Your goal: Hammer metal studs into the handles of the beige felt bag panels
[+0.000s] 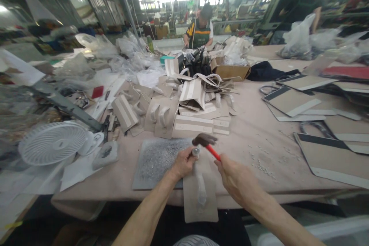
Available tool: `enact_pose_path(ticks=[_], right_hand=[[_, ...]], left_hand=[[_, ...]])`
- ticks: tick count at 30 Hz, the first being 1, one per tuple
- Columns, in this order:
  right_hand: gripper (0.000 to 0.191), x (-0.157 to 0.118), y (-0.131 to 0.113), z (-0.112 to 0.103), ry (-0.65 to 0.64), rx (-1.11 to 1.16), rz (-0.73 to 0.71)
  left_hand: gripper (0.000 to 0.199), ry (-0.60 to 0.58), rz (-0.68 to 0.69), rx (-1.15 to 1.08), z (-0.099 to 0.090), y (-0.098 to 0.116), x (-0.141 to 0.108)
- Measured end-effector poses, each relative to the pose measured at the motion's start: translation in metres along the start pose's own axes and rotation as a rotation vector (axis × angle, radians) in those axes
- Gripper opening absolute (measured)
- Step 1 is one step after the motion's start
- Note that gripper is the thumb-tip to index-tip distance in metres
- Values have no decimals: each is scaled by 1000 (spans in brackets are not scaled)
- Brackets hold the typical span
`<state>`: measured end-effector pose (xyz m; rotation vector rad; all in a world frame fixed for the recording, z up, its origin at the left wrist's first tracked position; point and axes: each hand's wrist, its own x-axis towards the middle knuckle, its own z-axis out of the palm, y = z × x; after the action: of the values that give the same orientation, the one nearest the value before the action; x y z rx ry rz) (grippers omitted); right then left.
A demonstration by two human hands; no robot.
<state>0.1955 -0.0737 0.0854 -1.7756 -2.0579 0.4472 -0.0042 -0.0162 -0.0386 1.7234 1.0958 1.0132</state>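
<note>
My left hand (183, 163) pinches a short metal cylinder (196, 152), like a punch, standing on a beige panel. That panel (200, 209) has a plastic-wrapped handle (201, 184) along its middle; its near end hangs over the table's front edge. In my right hand (232, 173) is a hammer (212, 151), gripped by its red handle. The dark hammer head is slightly above the cylinder; whether they touch I cannot tell. Beneath my left hand lies a grey, worn flat slab (157, 165), partly covered by the panel.
Beige pieces with handles (193, 123) are heaped beyond the slab. Small loose bits (263, 167) lie right of my hands. Flat panels with dark bands (331, 157) are stacked at right. A white fan (54, 144) lies left. Across the table is another person (200, 32).
</note>
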Motion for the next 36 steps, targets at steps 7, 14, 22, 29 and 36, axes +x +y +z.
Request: enact_pose_path(ticks=[7,14,22,29,36], right_hand=[[25,12,-28,-61,361,54,-80],[25,-6,2,-5,90,-100,-153],[25,-7,73,23,-255,-309,117],[35,-4,73,49,11,-372,-51],[21,-29,-6,84,-331,-266,-662]], left_hand=[[14,-14,-8,-18,0,-1,-1],[19,-6,-25,-38,0,-3,-1],[20,4,-34,-46,1,-3,-2],[17,51,-56,-134,1,1,-1],[27,209,-232,-390,5,3,5]])
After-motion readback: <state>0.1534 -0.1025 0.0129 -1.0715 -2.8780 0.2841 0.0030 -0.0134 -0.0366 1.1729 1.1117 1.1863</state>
